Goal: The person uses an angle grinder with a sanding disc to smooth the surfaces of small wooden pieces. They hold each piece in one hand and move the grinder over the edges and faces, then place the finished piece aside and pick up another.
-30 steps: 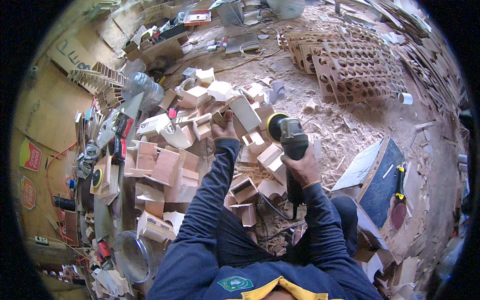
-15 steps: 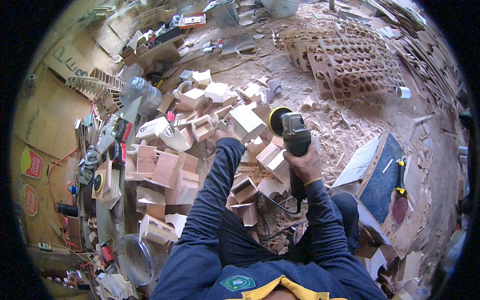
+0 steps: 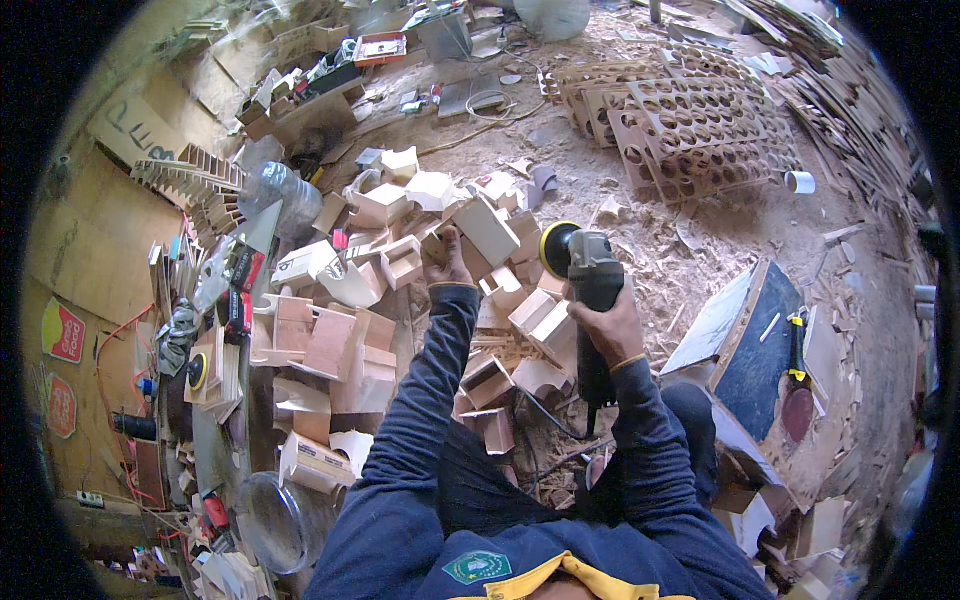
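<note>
My right hand (image 3: 612, 325) is wrapped round the dark body of an angle grinder (image 3: 594, 268). A round, yellow-edged pad (image 3: 559, 250) is fitted at the grinder's head, facing left. Its cord trails down between my legs. My left hand (image 3: 448, 262) is closed at the near left end of a pale wooden box (image 3: 487, 231), thumb up; the fingers behind are partly hidden. The box tilts above a heap of similar small boxes, a short gap left of the pad. One open wooden box (image 3: 402, 262) lies just left of my left hand.
Stacked boxes (image 3: 330, 345) lie left of my forearm. A blue-topped board (image 3: 765, 340) at right bears a yellow-and-black handled tool (image 3: 798, 350). Sheets with round holes (image 3: 690, 130) stand far right. A clear plastic bottle (image 3: 283, 192) lies at left; shavings cover the floor.
The box at my left hand has turned and shifted slightly up and left. My left hand has rolled, showing more thumb. The grinder stays nearly in place.
</note>
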Available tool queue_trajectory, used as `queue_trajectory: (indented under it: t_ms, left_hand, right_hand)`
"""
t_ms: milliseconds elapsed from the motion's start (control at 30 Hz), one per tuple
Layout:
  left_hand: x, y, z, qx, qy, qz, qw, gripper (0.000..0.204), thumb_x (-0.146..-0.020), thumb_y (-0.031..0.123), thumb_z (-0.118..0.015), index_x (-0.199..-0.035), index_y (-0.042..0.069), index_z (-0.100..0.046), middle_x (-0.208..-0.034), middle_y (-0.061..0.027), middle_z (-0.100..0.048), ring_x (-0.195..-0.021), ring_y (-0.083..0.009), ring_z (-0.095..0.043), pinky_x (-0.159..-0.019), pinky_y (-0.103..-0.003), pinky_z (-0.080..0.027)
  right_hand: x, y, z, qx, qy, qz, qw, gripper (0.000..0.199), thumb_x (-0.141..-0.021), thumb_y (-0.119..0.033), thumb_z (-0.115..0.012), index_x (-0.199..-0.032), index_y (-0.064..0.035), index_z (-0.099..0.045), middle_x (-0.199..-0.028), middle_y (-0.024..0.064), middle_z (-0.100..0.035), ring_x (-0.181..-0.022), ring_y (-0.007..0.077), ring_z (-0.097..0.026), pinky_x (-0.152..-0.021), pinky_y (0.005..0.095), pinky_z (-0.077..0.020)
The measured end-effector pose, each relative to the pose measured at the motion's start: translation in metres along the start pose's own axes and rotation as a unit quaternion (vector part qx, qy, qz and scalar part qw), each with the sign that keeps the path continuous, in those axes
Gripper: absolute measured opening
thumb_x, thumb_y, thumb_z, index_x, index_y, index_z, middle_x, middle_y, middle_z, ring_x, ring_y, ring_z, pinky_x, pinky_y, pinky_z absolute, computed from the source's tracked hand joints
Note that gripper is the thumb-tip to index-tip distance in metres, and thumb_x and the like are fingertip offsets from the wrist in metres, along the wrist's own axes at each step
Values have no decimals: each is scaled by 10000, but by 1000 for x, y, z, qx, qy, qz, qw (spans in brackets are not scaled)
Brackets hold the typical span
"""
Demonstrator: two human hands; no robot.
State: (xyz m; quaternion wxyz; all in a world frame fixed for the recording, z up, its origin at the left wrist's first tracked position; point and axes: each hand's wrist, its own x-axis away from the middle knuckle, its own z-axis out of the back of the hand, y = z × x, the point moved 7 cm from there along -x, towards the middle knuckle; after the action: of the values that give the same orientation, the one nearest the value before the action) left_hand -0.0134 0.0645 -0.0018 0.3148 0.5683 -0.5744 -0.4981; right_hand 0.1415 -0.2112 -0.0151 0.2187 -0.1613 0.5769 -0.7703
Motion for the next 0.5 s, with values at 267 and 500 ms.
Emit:
queue_trajectory:
  t_ms: [267,500]
  left_hand:
    - [-2,-50,-13,177,-32,236,955,762,-905,750,-463,-1287,107,-606,-1217,-123,-676,-1051,-304,-689,-890,-452,-581]
    - [45,-22,-12,47,-29,315,947,488,-913,486,-452,-1110,87,-651,-990,-104,-708,-828,-294,-695,-793,-425,-594]
  right_hand:
    - [17,-10,-15,10,-73,18,997,588,-692,-248,-839,-1194,-32,-623,-1047,89,-696,-918,183,-665,-831,339,-543]
    - [6,1,-26,-22,-72,1,997,552,-692,-213,-827,-1167,-27,-618,-1024,76,-687,-904,183,-652,-826,327,-540]
